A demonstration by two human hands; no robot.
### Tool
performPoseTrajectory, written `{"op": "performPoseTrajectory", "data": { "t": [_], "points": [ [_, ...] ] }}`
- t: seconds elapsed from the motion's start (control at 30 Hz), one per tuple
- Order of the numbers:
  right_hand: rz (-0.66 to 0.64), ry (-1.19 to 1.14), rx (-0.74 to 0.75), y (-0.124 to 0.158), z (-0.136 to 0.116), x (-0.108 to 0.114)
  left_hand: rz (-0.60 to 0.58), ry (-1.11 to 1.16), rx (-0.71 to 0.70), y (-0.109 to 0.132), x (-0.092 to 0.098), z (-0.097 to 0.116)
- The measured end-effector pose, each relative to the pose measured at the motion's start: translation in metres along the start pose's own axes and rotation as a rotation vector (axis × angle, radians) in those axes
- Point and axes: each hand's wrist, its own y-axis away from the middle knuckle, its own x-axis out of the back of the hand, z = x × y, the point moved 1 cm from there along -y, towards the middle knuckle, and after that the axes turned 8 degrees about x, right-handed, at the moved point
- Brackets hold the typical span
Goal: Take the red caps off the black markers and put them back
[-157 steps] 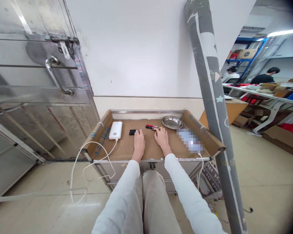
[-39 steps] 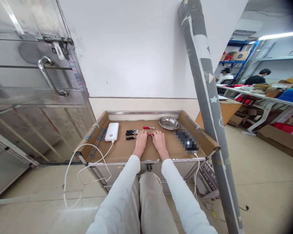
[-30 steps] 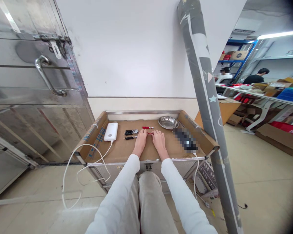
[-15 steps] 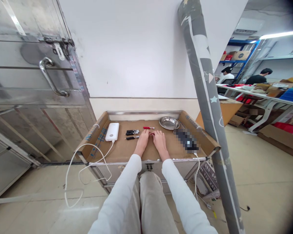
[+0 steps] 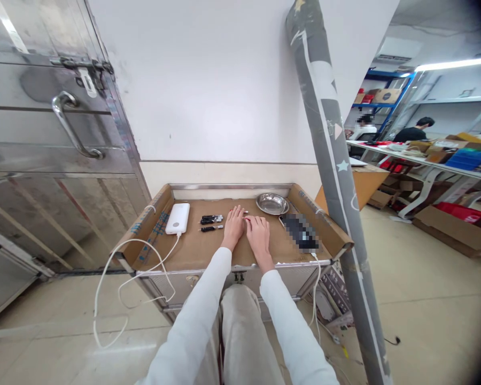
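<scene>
My left hand [image 5: 234, 226] reaches over the brown cardboard surface [image 5: 208, 251], fingers closed over a slim red pen [image 5: 230, 210] whose silvery end pokes out on the right. Close beside it, my right hand [image 5: 258, 233] is closed, with a small red piece [image 5: 247, 218] at its fingertips; most of that piece is hidden. Left of my hands lie several black pens [image 5: 211, 219], bunched together, and a separate black pen [image 5: 210, 229] just nearer to me. A shallow round metal dish [image 5: 272, 203] sits beyond my right hand.
A white power bank [image 5: 178, 218] with a white cable [image 5: 142, 239] lies at left. At right is a blurred dark phone [image 5: 302, 233] with a cable. Raised cardboard sides [image 5: 147, 227] edge the top. A grey patterned roll [image 5: 336, 144] leans on the wall. People sit far right.
My left hand has moved forward onto the red pen, which lay uncovered beyond my fingers before. My right hand stays close beside it. The whole view has shifted slightly.
</scene>
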Motion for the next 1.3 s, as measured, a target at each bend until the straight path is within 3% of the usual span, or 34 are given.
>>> {"op": "performPoseTrajectory", "data": {
  "t": [0.17,0.3,0.4,0.5,0.6,0.8,0.97,1.1,1.2,1.3],
  "points": [
    [0.000,-0.091,0.044,0.001,-0.001,0.000,-0.052,-0.062,-0.024,-0.002,0.003,0.004],
    [-0.004,-0.066,-0.006,0.002,0.001,0.000,-0.085,-0.066,-0.040,0.013,0.015,0.005],
    [-0.009,-0.009,-0.080,0.003,0.003,0.000,-0.043,-0.037,-0.061,0.029,0.025,0.006],
    [-0.026,0.029,-0.108,0.004,0.003,0.001,0.058,-0.052,0.038,0.042,0.034,0.004],
    [-0.060,0.032,-0.056,0.004,0.001,0.003,0.109,-0.071,0.120,0.047,0.039,0.003],
    [-0.067,-0.005,-0.010,0.004,0.000,0.003,0.124,-0.060,0.130,0.047,0.043,0.005],
    [-0.100,-0.228,0.128,0.003,0.000,0.001,0.129,-0.047,0.139,0.049,0.044,0.003],
    [-0.173,-0.389,0.225,0.004,-0.003,0.000,0.191,-0.049,0.255,0.054,0.050,-0.001],
    [-0.238,-0.321,0.141,0.006,-0.003,-0.004,0.225,-0.123,0.389,0.062,0.057,-0.001],
    [-0.300,-0.215,0.051,0.007,-0.002,-0.008,0.185,-0.175,0.467,0.071,0.061,0.000]
  ]
}}
